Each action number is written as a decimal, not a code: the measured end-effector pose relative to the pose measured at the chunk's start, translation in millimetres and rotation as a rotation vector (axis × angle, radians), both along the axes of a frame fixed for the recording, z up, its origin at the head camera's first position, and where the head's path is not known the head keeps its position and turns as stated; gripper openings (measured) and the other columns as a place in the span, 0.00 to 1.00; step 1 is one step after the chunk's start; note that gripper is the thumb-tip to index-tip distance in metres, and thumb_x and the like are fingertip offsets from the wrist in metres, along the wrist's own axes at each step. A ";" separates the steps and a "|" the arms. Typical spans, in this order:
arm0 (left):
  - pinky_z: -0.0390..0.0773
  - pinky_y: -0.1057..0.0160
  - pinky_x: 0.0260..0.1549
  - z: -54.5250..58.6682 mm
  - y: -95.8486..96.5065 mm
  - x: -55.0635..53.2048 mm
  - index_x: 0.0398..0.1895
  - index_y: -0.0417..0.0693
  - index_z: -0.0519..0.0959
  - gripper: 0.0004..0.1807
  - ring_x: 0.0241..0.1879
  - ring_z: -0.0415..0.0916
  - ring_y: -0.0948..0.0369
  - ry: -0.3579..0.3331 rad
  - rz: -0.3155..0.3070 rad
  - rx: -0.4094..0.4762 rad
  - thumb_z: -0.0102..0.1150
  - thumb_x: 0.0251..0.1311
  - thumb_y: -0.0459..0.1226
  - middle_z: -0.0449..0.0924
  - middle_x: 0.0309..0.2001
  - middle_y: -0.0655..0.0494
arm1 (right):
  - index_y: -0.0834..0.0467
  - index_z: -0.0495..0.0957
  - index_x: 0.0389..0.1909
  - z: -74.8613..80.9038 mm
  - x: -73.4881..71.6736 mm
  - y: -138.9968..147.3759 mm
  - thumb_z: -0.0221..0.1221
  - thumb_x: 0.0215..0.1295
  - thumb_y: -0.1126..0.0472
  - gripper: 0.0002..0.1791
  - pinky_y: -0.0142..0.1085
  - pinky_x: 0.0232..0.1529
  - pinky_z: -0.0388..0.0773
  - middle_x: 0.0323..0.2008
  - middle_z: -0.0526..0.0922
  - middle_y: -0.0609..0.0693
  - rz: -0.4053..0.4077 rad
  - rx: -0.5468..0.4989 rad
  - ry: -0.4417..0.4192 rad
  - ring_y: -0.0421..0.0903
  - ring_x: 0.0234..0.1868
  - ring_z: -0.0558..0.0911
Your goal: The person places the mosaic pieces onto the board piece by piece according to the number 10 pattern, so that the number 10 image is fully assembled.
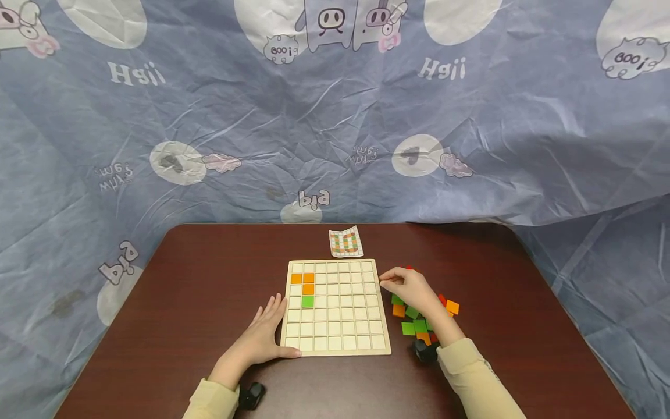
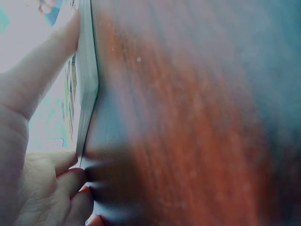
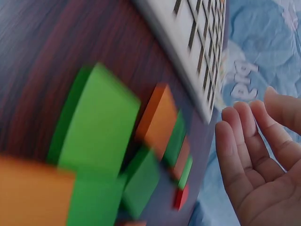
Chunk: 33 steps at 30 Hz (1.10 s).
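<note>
Head view: loose tiles [image 1: 420,326], probably light and stiff (pinch opposite edges), lie right of the board [image 1: 348,314], which the spread left hand [image 1: 262,336] touches; whether the right hand [image 1: 412,290] grips one, I cannot tell.

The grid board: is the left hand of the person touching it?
Touching. In the left wrist view, the thumb of the left hand meets the edge of the grid board, with no gap showing.
</note>
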<state>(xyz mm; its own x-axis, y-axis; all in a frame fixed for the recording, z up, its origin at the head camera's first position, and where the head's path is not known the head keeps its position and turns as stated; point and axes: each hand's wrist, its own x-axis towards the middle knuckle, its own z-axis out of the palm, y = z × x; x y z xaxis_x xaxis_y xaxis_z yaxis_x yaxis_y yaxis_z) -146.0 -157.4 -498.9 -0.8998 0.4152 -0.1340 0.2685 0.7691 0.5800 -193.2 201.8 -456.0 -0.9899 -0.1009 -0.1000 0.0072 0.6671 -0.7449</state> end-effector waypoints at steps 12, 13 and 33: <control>0.42 0.38 0.74 0.8 0.5 -1.0 0.77 0.36 0.49 0.68 0.79 0.38 0.44 0.007 -0.007 0.002 0.77 0.39 0.59 0.41 0.78 0.37 | 0.60 0.83 0.40 -11.9 18.7 45.8 0.70 0.58 0.58 0.13 0.34 0.35 0.79 0.34 0.85 0.48 0.001 0.045 -0.048 0.42 0.34 0.81; 0.42 0.38 0.74 0.7 0.7 -0.9 0.77 0.36 0.49 0.68 0.79 0.38 0.44 0.005 -0.005 0.002 0.77 0.39 0.59 0.41 0.78 0.37 | 0.60 0.83 0.40 -13.2 19.9 47.5 0.70 0.57 0.58 0.13 0.34 0.35 0.79 0.34 0.85 0.48 0.005 0.051 -0.053 0.42 0.35 0.81; 0.43 0.37 0.74 -1.1 1.0 -0.4 0.77 0.36 0.48 0.69 0.78 0.39 0.43 0.008 -0.003 -0.007 0.77 0.39 0.59 0.42 0.78 0.36 | 0.60 0.80 0.37 -17.4 30.6 50.9 0.76 0.47 0.59 0.18 0.38 0.38 0.75 0.33 0.80 0.49 0.042 0.192 -0.052 0.45 0.35 0.75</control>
<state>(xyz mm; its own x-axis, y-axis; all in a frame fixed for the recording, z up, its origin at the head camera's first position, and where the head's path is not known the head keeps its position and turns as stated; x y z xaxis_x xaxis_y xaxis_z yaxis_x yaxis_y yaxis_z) -146.4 -156.5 -500.1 -0.8994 0.4174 -0.1300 0.2755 0.7721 0.5726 -162.6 252.7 -473.4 -0.9783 -0.1160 -0.1718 0.0114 0.7975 -0.6032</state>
